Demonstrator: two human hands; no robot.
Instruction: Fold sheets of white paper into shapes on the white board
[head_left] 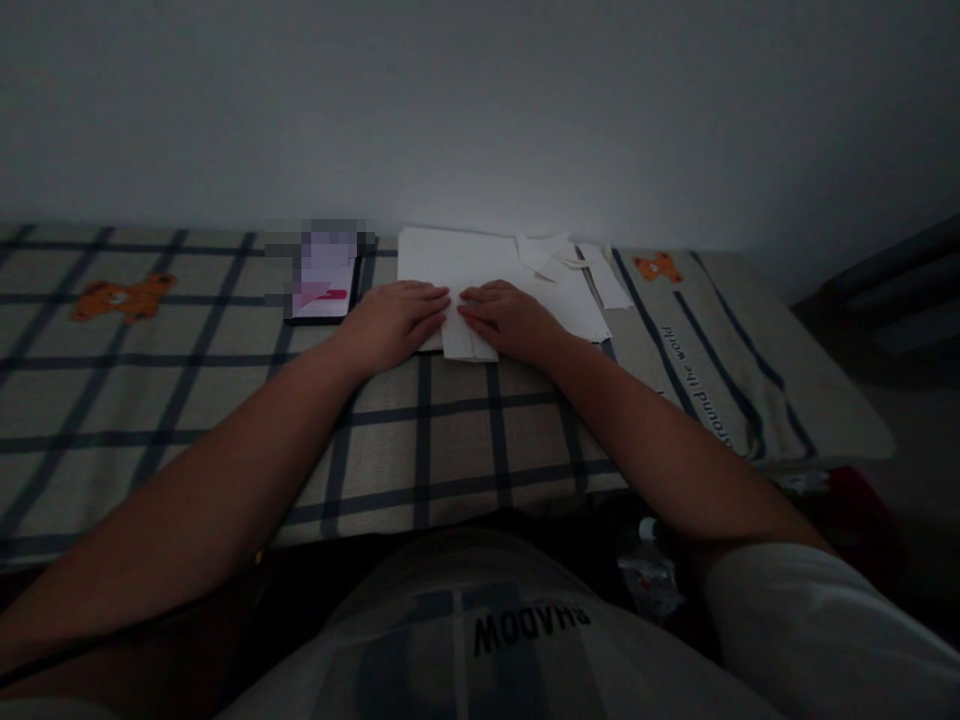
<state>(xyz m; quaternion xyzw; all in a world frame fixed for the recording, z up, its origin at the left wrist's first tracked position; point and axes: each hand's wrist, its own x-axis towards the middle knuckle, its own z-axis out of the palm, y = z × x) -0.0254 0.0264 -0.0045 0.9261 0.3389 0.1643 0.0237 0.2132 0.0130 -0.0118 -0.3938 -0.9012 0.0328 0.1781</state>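
A small folded white paper (465,335) lies on the checked bed sheet (225,400), on top of a larger white sheet (457,258). My left hand (395,322) rests flat on its left side, fingers together, pressing down. From the other side my right hand (508,318) presses the paper's right part, its fingertips almost meeting those of the left hand. Both hands lie palm down and grip nothing.
A phone (324,285) with a lit screen lies left of the papers. Loose paper scraps (581,268) sit to the right near the wall (480,110). Orange bear prints (120,297) mark the sheet. The bed's edge runs near my body; dark clutter (649,575) lies below at right.
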